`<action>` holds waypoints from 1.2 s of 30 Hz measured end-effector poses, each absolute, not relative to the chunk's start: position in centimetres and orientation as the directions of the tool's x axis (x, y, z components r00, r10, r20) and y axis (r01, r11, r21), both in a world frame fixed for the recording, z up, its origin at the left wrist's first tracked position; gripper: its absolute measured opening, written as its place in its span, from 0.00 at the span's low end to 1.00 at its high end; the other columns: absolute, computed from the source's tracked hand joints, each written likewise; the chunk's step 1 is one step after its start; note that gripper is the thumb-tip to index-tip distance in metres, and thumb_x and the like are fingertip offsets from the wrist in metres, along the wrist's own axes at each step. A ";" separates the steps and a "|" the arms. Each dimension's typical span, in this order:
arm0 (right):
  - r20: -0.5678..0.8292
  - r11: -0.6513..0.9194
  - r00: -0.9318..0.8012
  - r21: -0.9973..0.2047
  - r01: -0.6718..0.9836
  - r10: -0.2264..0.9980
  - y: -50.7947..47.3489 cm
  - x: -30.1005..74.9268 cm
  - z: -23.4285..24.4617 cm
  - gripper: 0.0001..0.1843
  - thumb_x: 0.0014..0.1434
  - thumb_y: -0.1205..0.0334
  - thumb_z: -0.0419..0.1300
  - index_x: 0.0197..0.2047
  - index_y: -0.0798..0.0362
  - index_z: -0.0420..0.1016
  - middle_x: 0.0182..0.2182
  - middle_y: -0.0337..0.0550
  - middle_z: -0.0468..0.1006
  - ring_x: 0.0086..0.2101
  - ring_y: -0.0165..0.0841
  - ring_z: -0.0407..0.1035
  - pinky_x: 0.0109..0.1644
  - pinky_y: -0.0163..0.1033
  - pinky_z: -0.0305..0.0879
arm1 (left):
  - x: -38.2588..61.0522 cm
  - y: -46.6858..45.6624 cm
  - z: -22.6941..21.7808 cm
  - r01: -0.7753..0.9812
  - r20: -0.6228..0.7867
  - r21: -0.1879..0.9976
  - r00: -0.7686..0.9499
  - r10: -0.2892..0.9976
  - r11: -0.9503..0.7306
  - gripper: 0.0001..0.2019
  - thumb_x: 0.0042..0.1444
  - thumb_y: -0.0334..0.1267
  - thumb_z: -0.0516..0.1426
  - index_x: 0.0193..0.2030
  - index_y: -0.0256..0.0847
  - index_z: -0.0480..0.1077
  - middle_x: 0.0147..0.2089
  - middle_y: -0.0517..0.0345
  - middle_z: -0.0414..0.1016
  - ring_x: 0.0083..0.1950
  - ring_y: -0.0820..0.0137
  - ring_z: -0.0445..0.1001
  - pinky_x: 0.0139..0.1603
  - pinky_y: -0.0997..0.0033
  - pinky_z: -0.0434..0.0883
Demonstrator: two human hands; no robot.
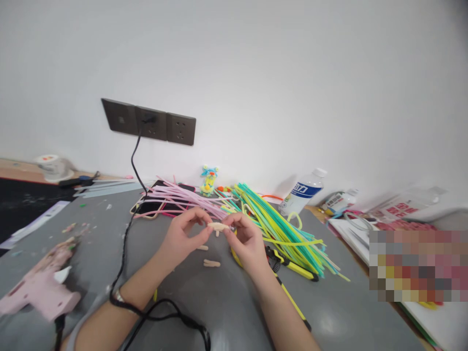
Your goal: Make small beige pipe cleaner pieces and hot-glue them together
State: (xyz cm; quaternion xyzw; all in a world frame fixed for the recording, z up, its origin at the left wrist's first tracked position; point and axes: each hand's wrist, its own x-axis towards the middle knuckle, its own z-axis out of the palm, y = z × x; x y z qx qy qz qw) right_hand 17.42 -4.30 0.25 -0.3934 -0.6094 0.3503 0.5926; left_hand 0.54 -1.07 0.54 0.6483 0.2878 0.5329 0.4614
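Observation:
Over the middle of the grey table, a small beige piece of folded pipe cleaner [219,227] is held up between my two hands, with a short stub pointing down from it. My left hand [190,233] pinches its left end between thumb and fingertips. The right end is pinched by my right hand [246,239]. Below, two more beige pipe cleaner pieces lie on the table: a folded one [211,263] and a shorter one [202,248] partly behind my left hand. Yellow-handled pliers [292,267] lie beside my right wrist, partly hidden by it.
Pink pipe cleaners [183,197] lie over phones; green and yellow ones [281,229] spread rightward. A pink glue gun [44,287] lies left. Its black cord [126,234] crosses my left forearm. A bottle [302,192] and small pipe-cleaner figure [209,180] stand by the wall.

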 end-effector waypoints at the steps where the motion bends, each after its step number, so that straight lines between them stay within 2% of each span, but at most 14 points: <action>1: 0.447 0.446 0.014 -0.893 0.068 0.894 -4.3 17.4 0.2 0.06 0.60 0.58 0.62 0.34 0.50 0.71 0.29 0.40 0.73 0.32 0.35 0.66 0.38 0.40 0.63 | 0.5 -1.1 0.6 -0.118 0.424 0.906 0.264 0.866 -0.407 0.03 0.53 0.35 0.61 0.30 0.40 0.71 0.30 0.58 0.73 0.34 0.68 0.72 0.38 0.71 0.70; 8: 0.445 0.443 0.018 -0.894 0.070 0.896 -4.3 17.4 0.3 0.07 0.59 0.57 0.62 0.34 0.50 0.71 0.29 0.40 0.73 0.32 0.35 0.67 0.38 0.40 0.63 | 0.6 -1.2 0.9 -0.127 0.421 0.907 0.259 0.869 -0.402 0.03 0.52 0.35 0.61 0.30 0.40 0.71 0.29 0.58 0.73 0.34 0.69 0.72 0.37 0.71 0.70; 27: 0.462 0.462 -0.001 -0.887 0.018 0.887 -4.3 17.5 0.0 0.02 0.60 0.64 0.61 0.35 0.50 0.72 0.30 0.39 0.73 0.33 0.34 0.66 0.39 0.38 0.62 | 0.3 -1.0 0.4 -0.081 0.456 0.888 0.275 0.847 -0.452 0.02 0.54 0.32 0.60 0.32 0.40 0.71 0.30 0.60 0.73 0.34 0.70 0.70 0.38 0.72 0.67; 36: 0.456 0.455 -0.001 -0.890 0.029 0.890 -4.3 17.5 0.1 0.03 0.60 0.61 0.62 0.35 0.50 0.72 0.30 0.39 0.72 0.32 0.34 0.66 0.39 0.38 0.61 | 0.3 -1.0 0.3 -0.101 0.462 0.886 0.280 0.842 -0.453 0.02 0.54 0.30 0.60 0.32 0.40 0.71 0.30 0.60 0.73 0.34 0.70 0.70 0.38 0.73 0.67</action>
